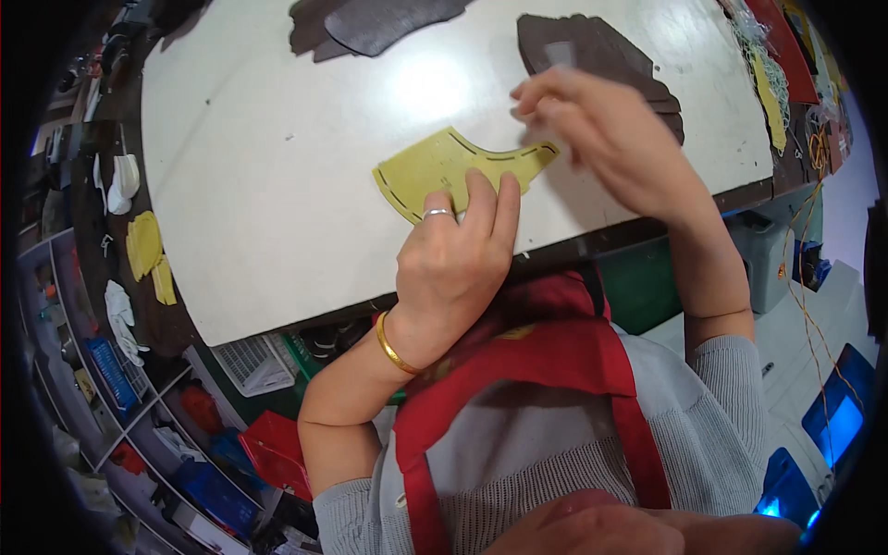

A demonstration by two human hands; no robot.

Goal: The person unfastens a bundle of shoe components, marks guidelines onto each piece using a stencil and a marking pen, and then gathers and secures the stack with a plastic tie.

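Observation:
A curved yellow pattern piece [416, 171] with dark slot-like marks along its edges lies near the front edge of the white table. My left hand [453, 236] rests on its lower part, fingers stretched out and lying on the surface. Above the narrow right end of the piece, my right hand [610, 134] is raised with bent fingers. Motion smears its fingertips, so whether they hold anything cannot be made out. Just beyond the right hand, a stack of dark brown leather pieces [592, 46] is partly covered by it.
More dark leather pieces [379, 23] lie at the far side of the white table [259, 203]. Yellow pieces [145, 245] and a white glove-like cloth [120, 319] are off its left edge. A grey bin [763, 259] stands below the right front corner; shelves [139, 435] fill the lower left.

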